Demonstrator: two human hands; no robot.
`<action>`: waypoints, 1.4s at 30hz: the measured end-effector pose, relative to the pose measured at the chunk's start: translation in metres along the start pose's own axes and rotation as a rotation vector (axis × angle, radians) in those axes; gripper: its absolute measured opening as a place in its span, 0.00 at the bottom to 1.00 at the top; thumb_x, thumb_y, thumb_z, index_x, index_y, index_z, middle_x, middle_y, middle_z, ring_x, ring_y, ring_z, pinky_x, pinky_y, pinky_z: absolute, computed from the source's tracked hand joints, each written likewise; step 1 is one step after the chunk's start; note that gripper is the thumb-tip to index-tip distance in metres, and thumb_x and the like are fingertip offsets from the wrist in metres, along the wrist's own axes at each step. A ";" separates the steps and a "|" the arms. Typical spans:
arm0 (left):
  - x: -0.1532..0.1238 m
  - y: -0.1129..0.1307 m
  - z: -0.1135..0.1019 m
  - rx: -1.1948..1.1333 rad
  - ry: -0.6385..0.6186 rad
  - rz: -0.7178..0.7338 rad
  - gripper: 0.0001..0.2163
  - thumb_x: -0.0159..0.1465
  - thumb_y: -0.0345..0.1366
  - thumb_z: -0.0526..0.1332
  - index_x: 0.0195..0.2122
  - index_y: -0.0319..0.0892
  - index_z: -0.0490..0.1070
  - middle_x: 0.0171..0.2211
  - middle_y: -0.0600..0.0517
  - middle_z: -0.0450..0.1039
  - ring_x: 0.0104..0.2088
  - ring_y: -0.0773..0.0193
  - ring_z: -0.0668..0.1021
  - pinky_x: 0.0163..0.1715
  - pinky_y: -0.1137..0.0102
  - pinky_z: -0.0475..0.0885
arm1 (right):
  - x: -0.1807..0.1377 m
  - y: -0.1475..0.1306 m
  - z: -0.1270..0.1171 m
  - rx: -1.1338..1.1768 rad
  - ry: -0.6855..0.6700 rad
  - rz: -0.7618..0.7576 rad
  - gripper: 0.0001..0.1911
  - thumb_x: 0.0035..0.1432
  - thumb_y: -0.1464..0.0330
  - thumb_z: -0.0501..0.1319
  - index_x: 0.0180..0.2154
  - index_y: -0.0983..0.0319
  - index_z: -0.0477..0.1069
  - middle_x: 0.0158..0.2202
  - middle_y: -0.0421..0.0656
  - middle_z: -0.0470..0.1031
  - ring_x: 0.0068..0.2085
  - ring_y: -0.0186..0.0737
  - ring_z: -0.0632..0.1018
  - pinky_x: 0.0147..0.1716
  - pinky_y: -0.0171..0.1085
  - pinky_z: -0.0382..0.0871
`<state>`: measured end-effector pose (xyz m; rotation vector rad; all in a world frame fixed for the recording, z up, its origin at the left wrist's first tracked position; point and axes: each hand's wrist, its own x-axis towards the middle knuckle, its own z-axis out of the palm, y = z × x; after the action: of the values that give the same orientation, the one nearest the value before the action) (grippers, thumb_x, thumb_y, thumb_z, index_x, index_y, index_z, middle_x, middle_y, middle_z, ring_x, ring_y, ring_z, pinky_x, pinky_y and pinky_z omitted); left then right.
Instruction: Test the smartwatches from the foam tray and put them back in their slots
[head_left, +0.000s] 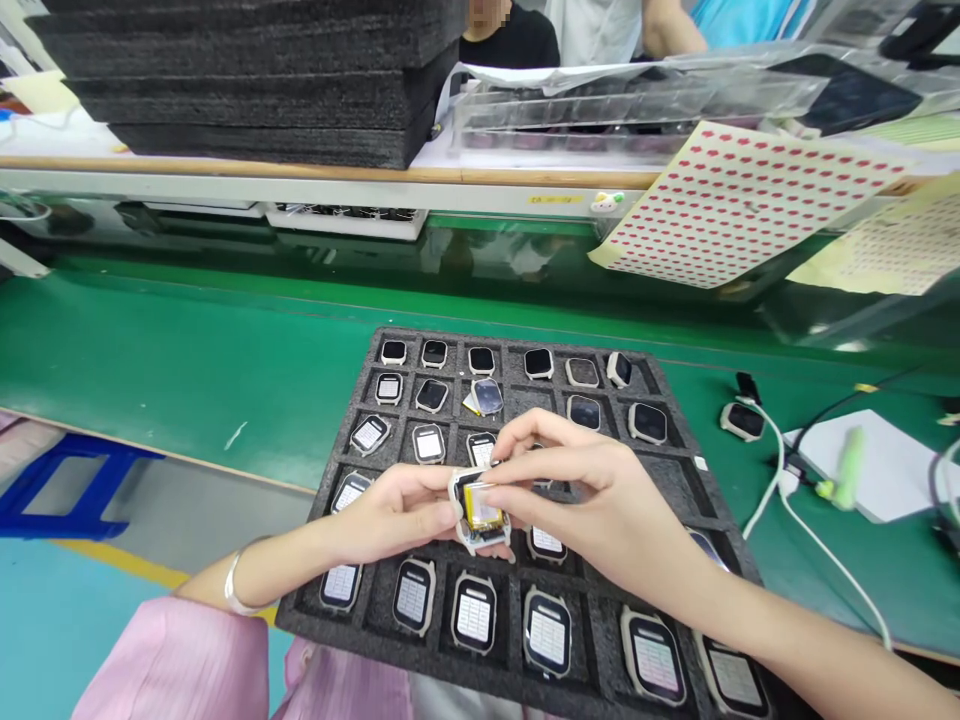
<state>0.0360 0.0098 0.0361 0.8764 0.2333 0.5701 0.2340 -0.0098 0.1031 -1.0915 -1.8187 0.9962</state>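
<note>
Pinching a watch body from both sides, the two hands are meeting over the middle of a black foam tray. The left hand is closing thumb and fingertips on the unit's left edge. The right hand is pressing thumb and forefinger tight onto its top, where a yellow cell is showing inside the open case. The unit is hovering just above the tray, clear of the pockets. Finished watches are sitting screen-up in the pockets at 6 o'clock, and more at 12 o'clock. A loose watch and a white cable are lying on the green belt at 3 o'clock. A red-dotted sticker sheet is hanging at 1 o'clock, and stacked foam sheets are resting at 11 o'clock.
</note>
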 end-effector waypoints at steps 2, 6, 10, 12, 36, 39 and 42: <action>-0.001 0.000 0.001 0.018 0.015 -0.006 0.13 0.64 0.38 0.62 0.48 0.38 0.74 0.42 0.42 0.77 0.42 0.55 0.79 0.46 0.61 0.73 | 0.001 0.001 0.002 0.047 0.005 0.056 0.01 0.54 0.70 0.68 0.30 0.58 0.80 0.33 0.42 0.71 0.34 0.37 0.74 0.33 0.35 0.70; -0.001 0.001 0.002 0.025 0.027 -0.014 0.13 0.64 0.38 0.62 0.46 0.38 0.75 0.40 0.43 0.78 0.40 0.56 0.80 0.44 0.63 0.74 | 0.003 0.004 0.005 0.222 -0.034 0.218 0.08 0.51 0.64 0.70 0.29 0.63 0.77 0.33 0.42 0.69 0.30 0.35 0.73 0.29 0.34 0.71; -0.002 0.001 0.000 0.058 0.024 -0.044 0.14 0.63 0.40 0.62 0.46 0.38 0.75 0.40 0.43 0.78 0.39 0.57 0.80 0.43 0.66 0.75 | 0.005 0.008 0.003 0.329 -0.083 0.311 0.11 0.50 0.69 0.70 0.37 0.62 0.74 0.27 0.37 0.68 0.26 0.32 0.70 0.26 0.33 0.70; -0.002 0.000 0.000 0.064 0.022 -0.052 0.16 0.62 0.41 0.63 0.47 0.37 0.74 0.41 0.41 0.78 0.41 0.56 0.80 0.43 0.65 0.75 | 0.006 0.010 0.000 0.292 -0.137 0.302 0.12 0.50 0.70 0.70 0.39 0.62 0.76 0.30 0.39 0.71 0.28 0.34 0.72 0.27 0.33 0.70; -0.009 0.002 0.016 0.367 0.274 0.043 0.12 0.62 0.32 0.63 0.47 0.40 0.75 0.40 0.46 0.79 0.38 0.60 0.80 0.42 0.67 0.76 | -0.004 0.011 0.011 0.328 -0.076 0.224 0.09 0.54 0.66 0.67 0.38 0.61 0.78 0.36 0.43 0.71 0.28 0.33 0.71 0.30 0.35 0.72; -0.009 0.006 0.018 0.370 0.265 0.053 0.13 0.62 0.30 0.63 0.49 0.42 0.74 0.40 0.47 0.79 0.37 0.63 0.80 0.41 0.69 0.76 | -0.004 0.010 0.008 0.356 -0.134 0.216 0.08 0.57 0.66 0.65 0.40 0.60 0.79 0.36 0.44 0.70 0.30 0.34 0.72 0.31 0.34 0.72; -0.009 0.007 0.020 0.369 0.258 0.044 0.15 0.63 0.30 0.62 0.51 0.44 0.73 0.41 0.49 0.79 0.38 0.65 0.79 0.42 0.71 0.76 | -0.003 0.009 0.005 0.365 -0.158 0.214 0.09 0.58 0.66 0.65 0.41 0.59 0.79 0.36 0.44 0.70 0.31 0.35 0.73 0.32 0.35 0.72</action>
<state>0.0337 -0.0048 0.0537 1.1665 0.5679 0.6946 0.2334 -0.0106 0.0923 -1.0134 -1.5757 1.5115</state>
